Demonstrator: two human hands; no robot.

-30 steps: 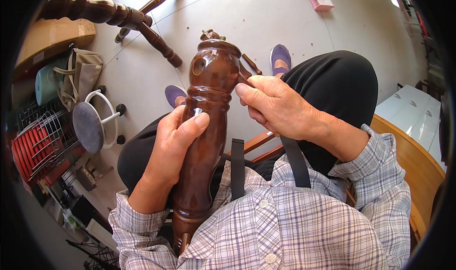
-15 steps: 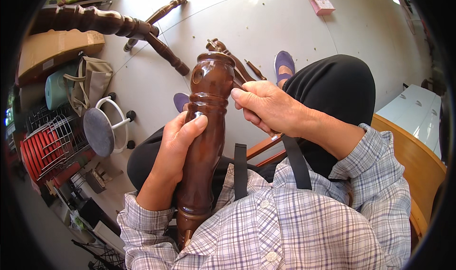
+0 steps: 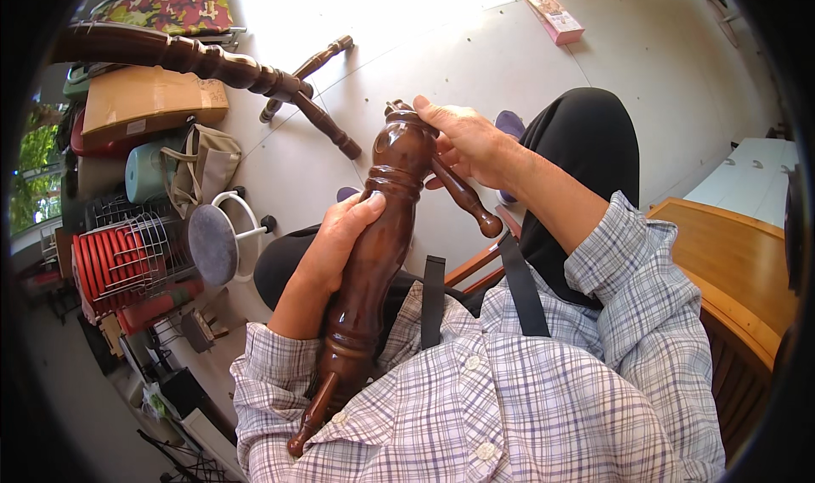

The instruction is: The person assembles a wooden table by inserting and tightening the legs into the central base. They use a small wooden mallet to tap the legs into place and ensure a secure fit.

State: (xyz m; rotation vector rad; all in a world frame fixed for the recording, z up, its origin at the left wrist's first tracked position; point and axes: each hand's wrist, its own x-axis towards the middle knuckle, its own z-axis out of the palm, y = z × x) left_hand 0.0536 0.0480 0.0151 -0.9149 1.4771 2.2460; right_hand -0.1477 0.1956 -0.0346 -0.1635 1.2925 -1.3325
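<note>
A thick, glossy dark-brown turned wooden post (image 3: 365,254) leans from my lap up and away from me. My left hand (image 3: 344,233) is wrapped round its middle, thumb on top. At the far end my right hand (image 3: 471,143) grips the post, its thumb near the tip and its fingers partly hidden behind. Just below that hand, a short turned peg (image 3: 463,196) juts out from the post's right side. Another short peg (image 3: 316,415) sticks out at the near end, against my shirt. A round hole shows near the far end.
A dark turned wooden frame (image 3: 280,84) with crossing legs stands ahead on the left. Left of me are a round grey stool (image 3: 214,244), a beige bag (image 3: 208,169), a cardboard box (image 3: 153,101) and a rack of red plates (image 3: 119,262). A pink box (image 3: 556,18) lies far ahead.
My right hand has moved from the post's side up to its far end. The short peg on the right side now shows. The view has shifted, and the near-end peg is more visible.
</note>
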